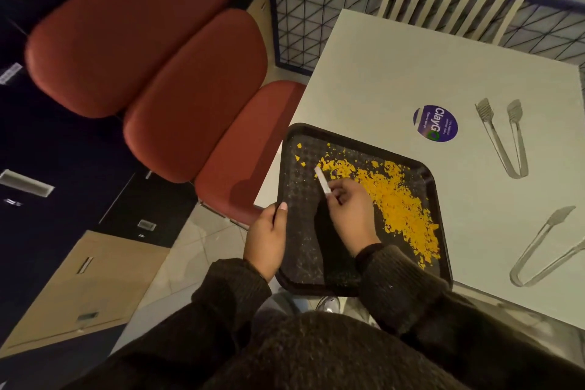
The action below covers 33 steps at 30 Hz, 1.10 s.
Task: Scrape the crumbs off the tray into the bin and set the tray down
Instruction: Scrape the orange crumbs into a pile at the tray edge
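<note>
Black tray (297,250) holds yellow crumbs (399,199); left hand (267,239) grips rim.

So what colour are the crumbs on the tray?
Bright yellow-orange crumbs against the black tray, clearest in the head view.

The white square laminate table (411,73) carries four items. A black rectangular plastic tray (299,174) lies on its near left corner, overhanging the edge. A round purple sticker (435,123) is just beyond the tray. Two clear plastic tongs (518,168) (522,280) lie on the right, well apart.
</note>
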Each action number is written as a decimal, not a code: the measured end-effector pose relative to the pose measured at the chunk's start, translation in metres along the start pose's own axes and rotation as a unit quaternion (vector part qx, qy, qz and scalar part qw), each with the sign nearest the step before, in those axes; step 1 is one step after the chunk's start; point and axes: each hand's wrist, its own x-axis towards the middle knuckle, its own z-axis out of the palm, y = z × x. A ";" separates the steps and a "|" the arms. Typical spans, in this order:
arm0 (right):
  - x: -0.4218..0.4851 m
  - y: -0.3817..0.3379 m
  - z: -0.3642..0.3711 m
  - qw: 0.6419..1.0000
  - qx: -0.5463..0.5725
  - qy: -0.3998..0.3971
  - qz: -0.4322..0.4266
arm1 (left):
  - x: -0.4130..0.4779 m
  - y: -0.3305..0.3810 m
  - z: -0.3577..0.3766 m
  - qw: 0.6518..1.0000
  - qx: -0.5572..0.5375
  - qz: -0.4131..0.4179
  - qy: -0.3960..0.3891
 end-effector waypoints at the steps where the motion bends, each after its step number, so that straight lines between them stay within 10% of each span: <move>1: -0.004 -0.006 0.004 1.000 -0.001 -0.013 -0.014 | 0.000 0.001 0.000 1.000 0.001 -0.002 0.002; 33: 0.046 -0.053 0.034 0.999 0.025 0.041 -0.006 | -0.001 0.013 -0.004 0.999 0.018 0.044 -0.020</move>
